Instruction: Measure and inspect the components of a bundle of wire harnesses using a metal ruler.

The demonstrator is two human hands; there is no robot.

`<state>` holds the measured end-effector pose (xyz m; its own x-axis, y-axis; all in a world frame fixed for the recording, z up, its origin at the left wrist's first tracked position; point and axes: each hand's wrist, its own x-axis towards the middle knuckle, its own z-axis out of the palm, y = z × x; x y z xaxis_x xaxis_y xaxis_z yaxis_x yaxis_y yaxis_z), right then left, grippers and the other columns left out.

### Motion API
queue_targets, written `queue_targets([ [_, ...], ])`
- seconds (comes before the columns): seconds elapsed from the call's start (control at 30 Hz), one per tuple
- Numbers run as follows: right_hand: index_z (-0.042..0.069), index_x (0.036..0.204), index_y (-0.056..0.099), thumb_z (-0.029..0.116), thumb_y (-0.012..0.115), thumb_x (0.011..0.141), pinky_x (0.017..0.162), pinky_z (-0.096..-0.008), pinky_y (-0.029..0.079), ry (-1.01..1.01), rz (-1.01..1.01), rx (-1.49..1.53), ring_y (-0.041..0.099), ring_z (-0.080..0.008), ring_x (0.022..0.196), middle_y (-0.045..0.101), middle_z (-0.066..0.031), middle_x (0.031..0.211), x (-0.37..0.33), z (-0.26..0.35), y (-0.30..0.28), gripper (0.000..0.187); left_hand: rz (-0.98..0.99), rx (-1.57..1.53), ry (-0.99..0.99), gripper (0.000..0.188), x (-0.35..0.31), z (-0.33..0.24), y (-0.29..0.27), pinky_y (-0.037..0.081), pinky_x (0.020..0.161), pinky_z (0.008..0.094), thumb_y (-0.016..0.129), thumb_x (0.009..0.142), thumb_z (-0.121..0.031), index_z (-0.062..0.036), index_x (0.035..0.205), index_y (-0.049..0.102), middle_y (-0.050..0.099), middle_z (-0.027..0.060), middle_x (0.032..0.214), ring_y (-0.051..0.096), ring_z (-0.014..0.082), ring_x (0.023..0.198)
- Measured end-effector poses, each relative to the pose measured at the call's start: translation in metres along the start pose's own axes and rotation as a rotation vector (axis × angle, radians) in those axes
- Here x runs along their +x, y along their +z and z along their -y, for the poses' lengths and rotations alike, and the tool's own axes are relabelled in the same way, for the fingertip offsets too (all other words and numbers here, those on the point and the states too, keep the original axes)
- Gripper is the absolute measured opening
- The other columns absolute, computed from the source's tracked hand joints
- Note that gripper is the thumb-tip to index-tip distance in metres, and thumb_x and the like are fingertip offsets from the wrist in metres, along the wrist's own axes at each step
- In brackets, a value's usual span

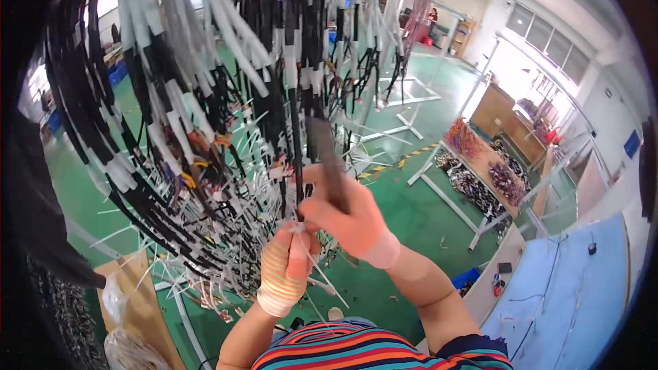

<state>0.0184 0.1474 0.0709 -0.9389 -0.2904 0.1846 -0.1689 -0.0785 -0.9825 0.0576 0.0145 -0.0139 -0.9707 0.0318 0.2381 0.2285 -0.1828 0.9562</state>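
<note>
Bundles of black cables with white sleeves (pixel 295 62) hang in front of me, their ends full of small connectors and white cable ties. My left hand (pixel 284 264), in a striped glove, is closed on the lower end of a black cable (pixel 299 195), where a white cable tie (pixel 312 257) trails from the fingers. Just above and to the right, my right hand (pixel 353 223), gloved too, is closed around a long dark object (pixel 325 157). Motion smears that object, so its kind does not show. The right thumb lies close to the black cable.
At the right a table with a blue top (pixel 548 301) carries thin black cables. Farther off, a metal-framed stand (pixel 459 216) bears piles of wire. A wooden board (pixel 140 301) with clear plastic bags stands at the lower left. The floor (pixel 411 212) is green.
</note>
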Motion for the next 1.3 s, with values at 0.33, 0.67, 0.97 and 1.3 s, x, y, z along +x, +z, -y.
queue_targets([
  [0.33, 0.000, 0.086, 0.057, 0.017, 0.058, 0.089, 0.057, -0.0323, 0.043, -0.174, 0.024, -0.341, 0.048, -0.0196, 0.057, 0.051, -0.0128, 0.065, 0.008, 0.000, 0.002, 0.018, 0.012, -0.284, -0.023, 0.030, 0.010, 0.009, 0.011, 0.035, 0.050, 0.0212, 0.054, 0.096, -0.035, -0.0066, 0.103, 0.055, 0.050, -0.0027, 0.078, 0.046, 0.0075, 0.061],
  [0.67, -0.001, 0.085, 0.061, 0.013, 0.061, 0.089, 0.051, -0.0235, 0.038, 0.025, -0.111, -0.310, 0.049, -0.0047, 0.057, 0.055, 0.0005, 0.064, 0.003, 0.005, -0.018, 0.014, 0.394, 0.145, 0.212, 0.020, 0.033, 0.005, 0.002, 0.046, 0.064, 0.0320, 0.050, 0.095, -0.018, -0.0027, 0.108, 0.055, 0.059, 0.0094, 0.087, 0.058, 0.0223, 0.074],
  [0.97, -0.001, 0.089, 0.061, 0.014, 0.061, 0.088, 0.054, -0.0239, 0.036, -0.143, -0.284, -0.692, 0.043, -0.0049, 0.060, 0.051, 0.0011, 0.064, 0.019, -0.003, -0.058, 0.016, -0.515, 0.669, 0.458, 0.035, 0.045, 0.053, 0.001, 0.047, 0.089, 0.0424, 0.061, 0.084, -0.001, -0.0015, 0.118, 0.056, 0.060, 0.0194, 0.111, 0.057, 0.0385, 0.103],
  [1.3, 0.000, 0.092, 0.060, 0.009, 0.060, 0.087, 0.056, -0.0238, 0.038, -0.144, -0.252, -0.729, 0.042, -0.0068, 0.059, 0.056, -0.0012, 0.069, 0.008, -0.002, -0.052, 0.010, -0.066, -0.007, 0.036, 0.024, 0.072, 0.060, -0.004, 0.047, 0.068, 0.0281, 0.059, 0.087, -0.007, -0.0027, 0.111, 0.058, 0.059, 0.0073, 0.089, 0.057, 0.0150, 0.075],
])
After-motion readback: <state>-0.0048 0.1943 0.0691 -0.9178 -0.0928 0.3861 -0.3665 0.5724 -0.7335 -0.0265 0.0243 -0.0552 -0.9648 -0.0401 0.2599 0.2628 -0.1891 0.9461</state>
